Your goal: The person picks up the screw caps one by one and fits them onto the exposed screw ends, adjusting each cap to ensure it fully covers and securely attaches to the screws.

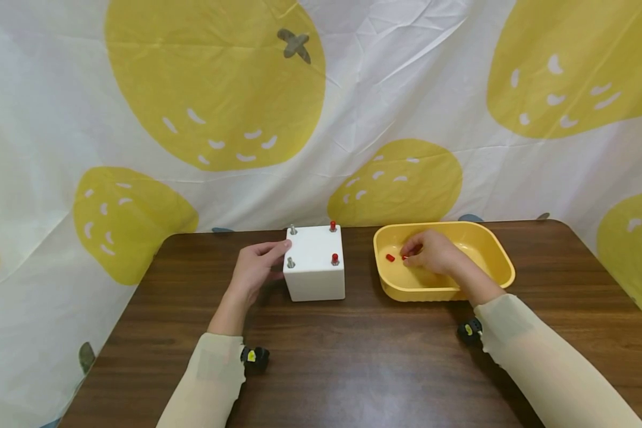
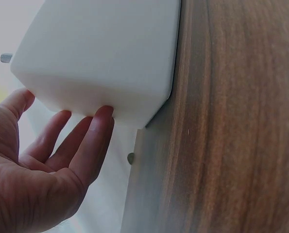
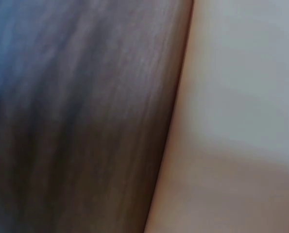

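Note:
A white box [image 1: 314,255] stands on the table with a bolt at each top corner. The two left bolts [image 1: 291,262] are bare metal; the two on the right carry red caps [image 1: 334,258]. My left hand [image 1: 254,267] rests on the box's left side, its fingertips [image 2: 103,114] against the wall and the thumb by the top edge. Inside the yellow tray [image 1: 444,293], my right hand [image 1: 433,252] pinches a small red cap [image 1: 405,257], mostly hidden by the fingers. Another red cap [image 1: 390,257] lies just left of it on the tray floor.
The dark wooden table [image 1: 342,362] runs back to a white curtain [image 1: 235,196] printed with yellow fruit. Black wrist cameras [image 1: 255,358] are strapped to both forearms. The right wrist view is blurred, showing only wood grain and a pale yellowish surface [image 3: 241,97].

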The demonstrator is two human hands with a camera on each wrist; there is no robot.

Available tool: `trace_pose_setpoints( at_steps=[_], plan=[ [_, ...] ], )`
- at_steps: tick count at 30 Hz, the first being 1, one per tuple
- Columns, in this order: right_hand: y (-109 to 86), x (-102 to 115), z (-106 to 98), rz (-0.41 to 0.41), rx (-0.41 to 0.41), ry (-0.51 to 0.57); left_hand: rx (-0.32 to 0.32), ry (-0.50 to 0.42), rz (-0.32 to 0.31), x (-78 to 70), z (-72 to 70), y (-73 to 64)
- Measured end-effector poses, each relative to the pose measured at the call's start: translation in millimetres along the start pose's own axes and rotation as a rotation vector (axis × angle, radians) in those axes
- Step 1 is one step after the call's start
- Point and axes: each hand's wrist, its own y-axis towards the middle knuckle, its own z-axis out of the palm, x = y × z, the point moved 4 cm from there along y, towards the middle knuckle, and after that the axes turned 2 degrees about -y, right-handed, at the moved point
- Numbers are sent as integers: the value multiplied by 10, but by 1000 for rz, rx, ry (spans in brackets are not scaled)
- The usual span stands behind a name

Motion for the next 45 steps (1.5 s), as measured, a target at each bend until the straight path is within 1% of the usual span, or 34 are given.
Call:
trace_pose_setpoints(
  at_steps=[5, 12, 18, 31, 38, 45],
  plan=[
    [-9, 16, -4, 8, -4, -14, -2, 0, 4, 3, -5, -1],
    [-13, 24, -5, -2, 0, -14, 2, 2, 12, 15, -2, 16],
    [-18, 24, -30, -16, -18, -12, 7, 1, 12, 14, 2, 15],
    [-64, 120, -160, -23, -41, 1, 1, 3, 4, 12, -6, 6],
    [-88, 205, -231, -29, -74, 58, 1, -7, 1, 18, -10, 24],
    [-133, 305, -282, -31, -91, 90, 3, -5, 5, 20, -6, 24]
  ],
)
